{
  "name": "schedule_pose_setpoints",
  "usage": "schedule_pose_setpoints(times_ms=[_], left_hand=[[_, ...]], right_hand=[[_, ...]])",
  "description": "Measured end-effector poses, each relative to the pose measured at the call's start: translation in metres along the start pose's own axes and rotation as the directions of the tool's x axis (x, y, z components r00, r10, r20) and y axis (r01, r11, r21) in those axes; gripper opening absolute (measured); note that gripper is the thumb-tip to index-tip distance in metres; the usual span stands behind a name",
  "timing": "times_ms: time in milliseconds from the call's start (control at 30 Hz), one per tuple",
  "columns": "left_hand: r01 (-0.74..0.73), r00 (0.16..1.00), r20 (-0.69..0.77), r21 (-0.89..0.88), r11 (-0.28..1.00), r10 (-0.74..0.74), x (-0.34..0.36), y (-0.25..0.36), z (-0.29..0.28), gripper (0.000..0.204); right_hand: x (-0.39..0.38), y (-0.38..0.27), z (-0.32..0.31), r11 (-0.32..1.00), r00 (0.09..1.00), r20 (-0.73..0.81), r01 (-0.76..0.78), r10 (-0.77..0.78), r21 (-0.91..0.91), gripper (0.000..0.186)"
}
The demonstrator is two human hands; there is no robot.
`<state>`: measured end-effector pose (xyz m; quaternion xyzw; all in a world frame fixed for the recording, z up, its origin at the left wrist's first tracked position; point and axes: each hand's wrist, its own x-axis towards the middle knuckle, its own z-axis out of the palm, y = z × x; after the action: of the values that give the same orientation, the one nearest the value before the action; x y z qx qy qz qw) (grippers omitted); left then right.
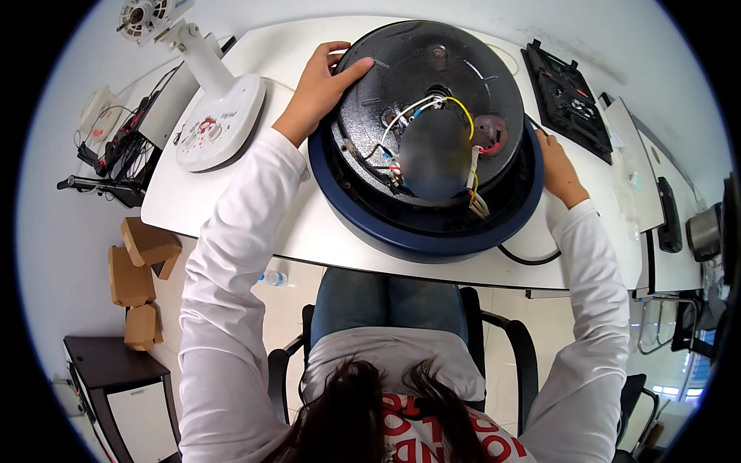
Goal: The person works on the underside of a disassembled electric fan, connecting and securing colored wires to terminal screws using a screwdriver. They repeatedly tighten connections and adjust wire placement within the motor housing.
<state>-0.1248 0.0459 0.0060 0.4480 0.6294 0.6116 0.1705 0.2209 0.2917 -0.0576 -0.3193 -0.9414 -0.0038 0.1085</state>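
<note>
A round black metal appliance base sits tilted inside a dark blue ring-shaped housing at the table's far middle. White, yellow and red wires with terminals show on its underside, around a blurred dark oval patch. My left hand grips the base's upper left rim, thumb on top and fingers behind the edge. My right hand is closed against the housing's right side; its fingertips are partly hidden there. A thin dark piece shows beside those fingers; its kind is unclear.
A white fan stand occupies the left of the white table. An open black tool case lies at the far right. A black cord curves by the front edge. Cardboard boxes lie on the floor at left.
</note>
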Motion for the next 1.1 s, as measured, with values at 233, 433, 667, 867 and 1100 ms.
schedule_pose_setpoints(times_ms=[233, 433, 667, 867, 1100], left_hand=[[0.026, 1.0, 0.002, -0.018, 0.999, -0.026, 0.003, 0.002, 0.002, 0.069], [0.048, 0.998, -0.026, -0.035, 0.998, -0.049, 0.0, 0.004, 0.0, 0.072], [0.093, 0.996, -0.001, -0.114, 0.989, -0.094, 0.0, 0.008, 0.002, 0.075], [0.075, 0.997, 0.002, -0.177, 0.981, -0.076, 0.012, 0.0, 0.003, 0.071], [0.138, 0.99, 0.019, -0.208, 0.968, -0.137, 0.022, -0.004, -0.003, 0.072]], right_hand=[[-0.004, 0.005, 0.011, 0.979, 0.986, -0.122, 0.128, -0.11, 0.157, 0.038], [-0.025, -0.061, -0.057, 0.362, 0.923, -0.111, -0.032, 0.367, 0.932, 0.031], [-0.078, -0.157, -0.129, -0.492, 0.885, 0.464, -0.387, 0.04, 0.78, 0.036], [-0.065, -0.152, -0.133, -0.347, 0.775, 0.632, -0.593, 0.002, 0.727, 0.038], [-0.041, -0.188, -0.114, -0.358, 0.762, 0.604, -0.51, 0.234, 0.782, 0.052]])
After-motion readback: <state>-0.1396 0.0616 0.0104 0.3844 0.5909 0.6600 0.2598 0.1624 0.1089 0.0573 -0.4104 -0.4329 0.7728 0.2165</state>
